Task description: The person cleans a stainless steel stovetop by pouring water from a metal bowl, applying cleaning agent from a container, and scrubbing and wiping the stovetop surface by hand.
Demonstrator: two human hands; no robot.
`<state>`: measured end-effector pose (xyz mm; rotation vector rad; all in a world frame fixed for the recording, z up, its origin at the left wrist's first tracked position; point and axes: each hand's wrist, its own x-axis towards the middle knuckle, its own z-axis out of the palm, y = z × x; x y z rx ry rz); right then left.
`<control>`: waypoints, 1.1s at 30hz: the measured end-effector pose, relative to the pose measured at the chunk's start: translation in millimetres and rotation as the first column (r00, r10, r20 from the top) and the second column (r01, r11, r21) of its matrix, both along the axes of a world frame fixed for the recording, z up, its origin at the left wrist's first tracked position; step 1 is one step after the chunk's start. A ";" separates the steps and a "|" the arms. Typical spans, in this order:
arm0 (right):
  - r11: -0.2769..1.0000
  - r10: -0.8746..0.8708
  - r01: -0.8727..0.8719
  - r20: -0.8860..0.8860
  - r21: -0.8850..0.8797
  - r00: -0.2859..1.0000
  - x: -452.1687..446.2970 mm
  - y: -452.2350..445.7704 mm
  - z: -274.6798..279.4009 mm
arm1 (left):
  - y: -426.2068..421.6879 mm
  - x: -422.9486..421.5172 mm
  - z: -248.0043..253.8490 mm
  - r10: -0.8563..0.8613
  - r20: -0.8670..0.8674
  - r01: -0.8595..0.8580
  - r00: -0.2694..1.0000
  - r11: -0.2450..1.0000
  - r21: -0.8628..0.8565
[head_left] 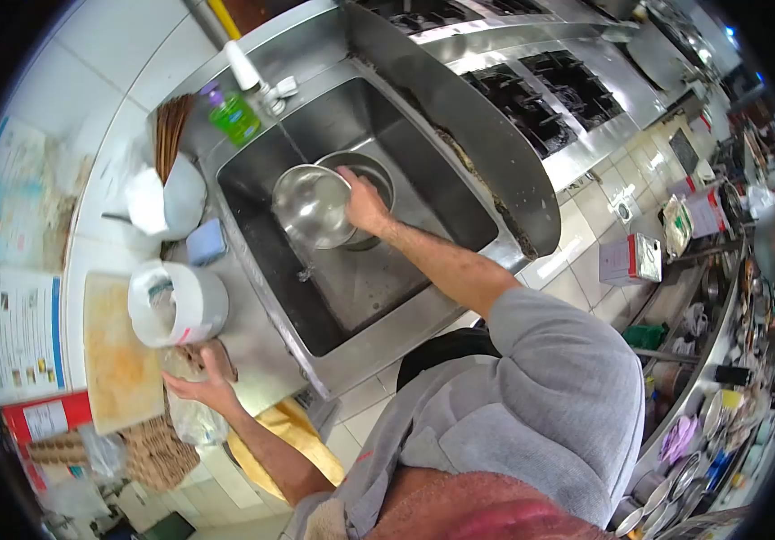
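Observation:
My right hand grips the rim of a shiny metal bowl, which is tilted over the sink. Behind that bowl, partly covered by it, a round metal pot sits in the basin. Over the counter to the left, my left hand has its thumb and fingers apart. It is beside a clear plastic bag with something brown in it; whether it touches the bag I cannot tell. A white plastic tub stands just above this hand.
A faucet and a green soap bottle are at the sink's back edge. A blue sponge lies beside the basin. A cutting board leans at the wall. Gas burners stand beyond the sink's metal splash guard.

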<state>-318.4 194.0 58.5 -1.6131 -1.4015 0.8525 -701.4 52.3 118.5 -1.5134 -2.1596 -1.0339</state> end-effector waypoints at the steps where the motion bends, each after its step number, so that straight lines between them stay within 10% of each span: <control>1: 0.997 -0.055 0.064 0.199 -0.042 0.978 12.1 9.4 -4.8 | 10.7 11.1 -3.0 -0.022 0.004 0.022 1.000 1.000 0.004; 3: 0.996 0.035 0.000 0.373 -0.093 0.927 20.9 28.5 -23.7 | 21.4 29.7 -6.7 -0.120 0.277 0.107 0.953 0.992 0.060; 9: 0.948 0.205 0.024 0.670 -0.316 0.714 10.2 68.8 -130.6 | 63.6 54.5 -7.2 -0.107 0.369 0.078 0.923 0.993 0.093; 13: 0.748 -0.195 0.173 0.037 -0.641 0.980 19.0 81.5 -152.0 | 91.7 55.5 -10.3 0.187 0.110 -0.168 0.976 0.972 -0.162; 16: 0.696 -0.377 0.025 -0.335 -0.718 0.864 25.9 70.5 -152.2 | 92.3 20.2 -43.0 -0.229 0.267 0.186 0.936 0.967 0.176; 18: 0.799 -0.436 -0.057 -0.641 -0.599 0.631 36.9 77.6 -174.2 | 75.3 32.7 -36.6 -0.140 0.263 0.119 0.955 0.989 0.092; 21: 0.873 -0.430 0.009 -0.762 -0.487 0.484 32.0 49.0 -93.2 | 50.8 82.6 -22.6 -0.038 0.260 0.025 0.965 0.998 0.052; 24: 0.918 -0.369 0.032 -0.824 -0.395 0.429 35.8 18.2 8.1 | 34.7 120.8 -32.6 -0.284 0.442 0.280 0.851 0.957 0.076; 28: 0.973 -0.184 -0.040 -0.869 -0.227 0.459 48.8 -12.3 99.4 | 34.1 213.8 16.0 -0.463 0.840 0.522 0.283 0.809 0.270; 33: 0.966 -0.164 -0.122 -0.903 -0.229 0.398 92.9 -75.1 208.4 | 21.6 306.1 115.2 -0.439 0.895 0.584 -0.082 0.706 0.400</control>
